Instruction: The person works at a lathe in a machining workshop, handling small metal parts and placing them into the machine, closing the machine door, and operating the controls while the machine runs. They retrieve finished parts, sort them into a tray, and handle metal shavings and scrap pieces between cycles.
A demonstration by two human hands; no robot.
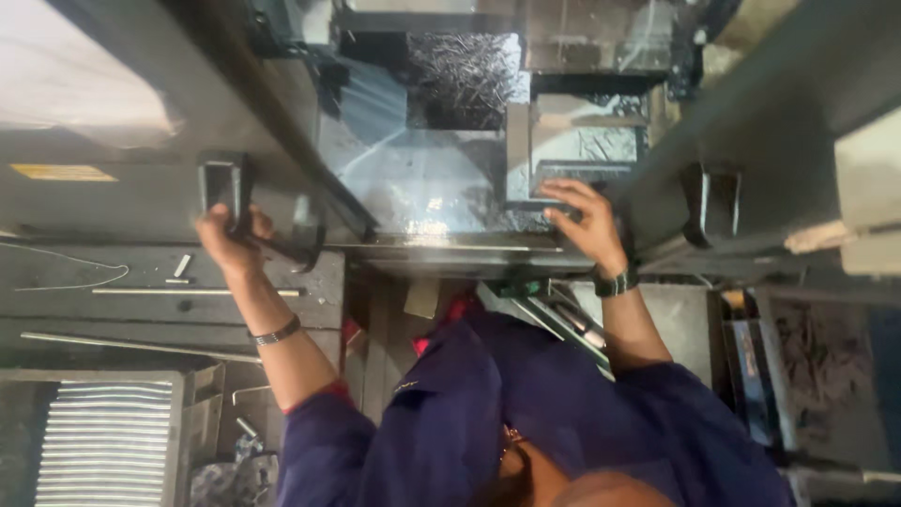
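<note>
Here, seen from the head camera looking down, the person stands at a machine with both arms raised toward it. The left hand (228, 237) is wrapped around a dark door handle (223, 188), fingers curled over its lower end and the thumb pressing beside it, so the handle rises straight out of the grip and away from the wrist, which wears a thin bracelet (277, 331). The sliding door (122, 202) carrying that handle stretches off to the outer side of this hand. The right hand (582, 221) lies flat with fingers spread, its fingertips touching the near edge of a square metal block (577, 150) that sits inside the machine, just beyond the fingers; a dark wristwatch (616, 282) circles the wrist behind. Between the two hands lies the shiny machine table (422, 178), streaked with chips. A second dark handle (710, 202) stands well to the outer side of the right hand, untouched. Below the left forearm, thin metal rods (188, 292) lie on a dark workbench (75, 319), near a ribbed grey tray (108, 441).
</note>
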